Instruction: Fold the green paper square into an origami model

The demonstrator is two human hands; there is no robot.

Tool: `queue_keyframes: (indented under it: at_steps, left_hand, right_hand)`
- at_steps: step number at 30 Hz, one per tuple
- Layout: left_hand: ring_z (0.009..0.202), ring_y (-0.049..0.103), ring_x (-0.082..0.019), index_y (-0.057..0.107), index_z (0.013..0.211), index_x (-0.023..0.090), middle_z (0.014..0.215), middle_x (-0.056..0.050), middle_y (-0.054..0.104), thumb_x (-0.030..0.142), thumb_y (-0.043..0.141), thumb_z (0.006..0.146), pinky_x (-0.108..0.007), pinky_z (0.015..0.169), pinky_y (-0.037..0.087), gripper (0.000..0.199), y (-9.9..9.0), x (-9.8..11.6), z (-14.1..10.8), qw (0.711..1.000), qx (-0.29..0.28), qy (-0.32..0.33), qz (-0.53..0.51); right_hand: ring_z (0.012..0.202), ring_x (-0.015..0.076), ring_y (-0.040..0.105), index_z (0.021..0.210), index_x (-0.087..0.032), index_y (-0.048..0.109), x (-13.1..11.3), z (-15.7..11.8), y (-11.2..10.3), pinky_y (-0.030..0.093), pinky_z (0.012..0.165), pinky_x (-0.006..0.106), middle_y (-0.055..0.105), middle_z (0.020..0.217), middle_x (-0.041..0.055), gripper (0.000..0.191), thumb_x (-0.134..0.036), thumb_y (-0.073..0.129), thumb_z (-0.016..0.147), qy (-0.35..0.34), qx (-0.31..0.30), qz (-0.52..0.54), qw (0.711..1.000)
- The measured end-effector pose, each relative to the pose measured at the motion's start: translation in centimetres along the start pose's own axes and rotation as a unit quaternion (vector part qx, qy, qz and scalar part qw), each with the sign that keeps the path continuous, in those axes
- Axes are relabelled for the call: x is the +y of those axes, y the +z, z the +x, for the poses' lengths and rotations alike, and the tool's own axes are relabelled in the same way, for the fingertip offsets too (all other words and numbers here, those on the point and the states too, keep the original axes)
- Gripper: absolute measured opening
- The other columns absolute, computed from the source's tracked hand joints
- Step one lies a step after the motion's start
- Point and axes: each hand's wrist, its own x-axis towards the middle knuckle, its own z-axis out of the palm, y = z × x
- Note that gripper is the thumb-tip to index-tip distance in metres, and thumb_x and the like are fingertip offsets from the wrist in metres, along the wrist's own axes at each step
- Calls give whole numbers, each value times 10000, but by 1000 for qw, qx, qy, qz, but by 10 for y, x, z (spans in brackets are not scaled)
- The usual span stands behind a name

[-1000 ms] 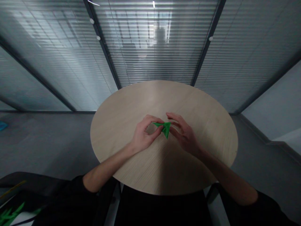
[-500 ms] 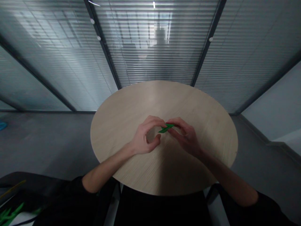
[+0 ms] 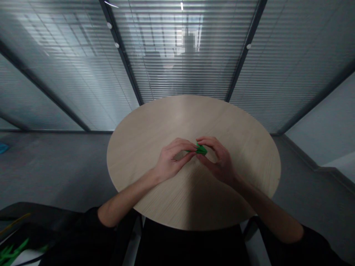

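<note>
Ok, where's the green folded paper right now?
In the head view, the green folded paper is pinched between the fingertips of the left hand and right hand, over the round wooden table.

Bare left hand, bare right hand; black sleeves ending near elbows; black garment over torso.

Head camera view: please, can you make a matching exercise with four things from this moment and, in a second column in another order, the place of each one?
Things:
1. small folded green paper
2. bare left hand
3. bare right hand
4. round light-wood table

Places:
A. below both hands
B. on the left of the paper
C. between the fingertips of both hands
D. on the right of the paper

Pairs: 1-C, 2-B, 3-D, 4-A
</note>
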Motion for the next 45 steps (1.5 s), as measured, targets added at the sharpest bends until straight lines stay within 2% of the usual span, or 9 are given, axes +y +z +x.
queue_keyframes:
  at_steps: [5,9,12,15,21,35,40,45]
  left_hand:
    - [961,735,-183,720,1049,189,997,-72,786,167,672,975,-364,869,610,91,0,1,0,1000,4,13,4]
    - [952,729,-182,710,1071,188,997,-70,779,146,675,968,-357,862,607,117,0,1,-1,999,8,32,18]
    - [954,717,-181,697,1088,174,993,-78,768,111,682,956,-349,859,603,147,0,1,-3,999,12,46,26]
    - [947,714,-181,692,1088,167,985,-79,761,97,690,947,-339,849,602,157,0,1,-4,998,19,52,31]
    - [924,718,-174,687,1064,183,971,-64,760,113,676,958,-333,833,601,127,1,2,-4,998,24,39,33]
    - [895,690,-165,675,1035,172,944,-57,736,90,701,922,-323,822,581,142,6,0,-5,997,47,46,35]
    - [894,680,-167,668,1032,172,928,-55,722,88,690,923,-312,805,581,140,5,1,-5,996,38,52,54]
    - [909,687,-175,668,1061,173,955,-64,733,94,689,923,-321,824,580,161,5,-1,-6,996,28,57,56]
  right_hand:
    - [1107,253,664,1175,-264,629,0,-2,1,551,990,486,703,1140,81,238,-260,668,940,6,-9,-10,1000]
    - [1070,254,642,1172,-261,579,0,-2,3,571,929,464,632,1142,88,326,-285,731,884,8,34,-17,999]
    - [987,241,628,1079,-264,577,-1,-1,3,563,862,440,624,1048,65,267,-264,749,876,-23,55,-49,997]
    - [933,231,623,1030,-260,587,-4,0,2,549,828,427,632,982,52,196,-234,730,898,-42,50,-70,995]
    - [960,245,629,1088,-267,601,-6,-1,2,546,836,438,646,1018,63,220,-251,724,906,-45,56,-83,994]
    - [913,220,617,1064,-251,638,-6,-2,4,542,792,396,635,976,45,195,-178,731,909,-81,70,-103,989]
    - [931,227,615,1124,-259,656,-6,-3,3,544,813,410,635,1006,60,221,-167,702,928,-94,53,-118,987]
    - [922,230,618,1088,-257,633,-4,-4,5,539,811,413,642,983,52,184,-190,699,930,-90,60,-118,987]
